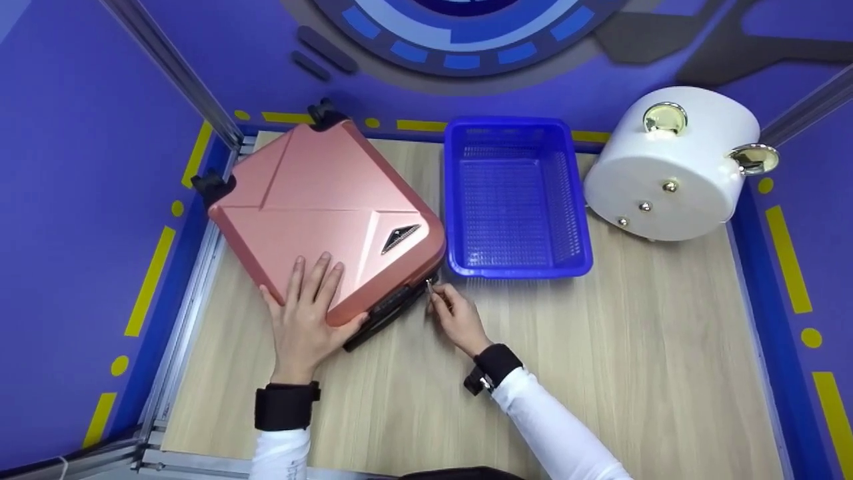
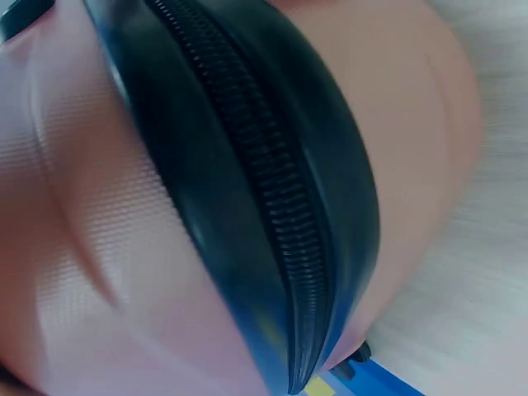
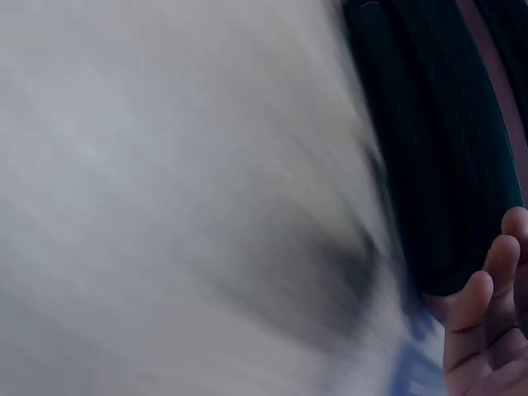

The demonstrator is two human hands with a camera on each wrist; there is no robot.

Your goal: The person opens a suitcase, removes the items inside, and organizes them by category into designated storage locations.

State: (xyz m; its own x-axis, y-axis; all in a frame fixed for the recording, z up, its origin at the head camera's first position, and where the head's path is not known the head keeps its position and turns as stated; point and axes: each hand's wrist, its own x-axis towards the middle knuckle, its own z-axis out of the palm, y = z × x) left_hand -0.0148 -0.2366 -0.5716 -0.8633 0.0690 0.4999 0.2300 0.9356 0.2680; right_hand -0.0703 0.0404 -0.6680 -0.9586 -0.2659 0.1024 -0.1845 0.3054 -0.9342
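Note:
A pink hard-shell suitcase point(image 1: 313, 180) lies flat at the left of the table, its black wheels toward the back and left. My left hand point(image 1: 303, 323) rests on its near corner, fingers spread over the shell and thumb along the front side. In the left wrist view a black zipper point(image 2: 272, 177) runs around the suitcase's side. At the right front corner, my right hand point(image 1: 460, 323) pinches a small metal zipper pull point(image 1: 428, 285) between thumb and fingers. The right wrist view shows the right fingers point(image 3: 469, 309) beside the black carry handle point(image 3: 412, 148).
A blue plastic basket point(image 1: 516, 273) stands close to the suitcase's right corner. At the back right a white pot-like container point(image 1: 656, 163) with gold handles lies tipped over. Blue panels point(image 1: 73, 220) wall in the table at the back and both sides.

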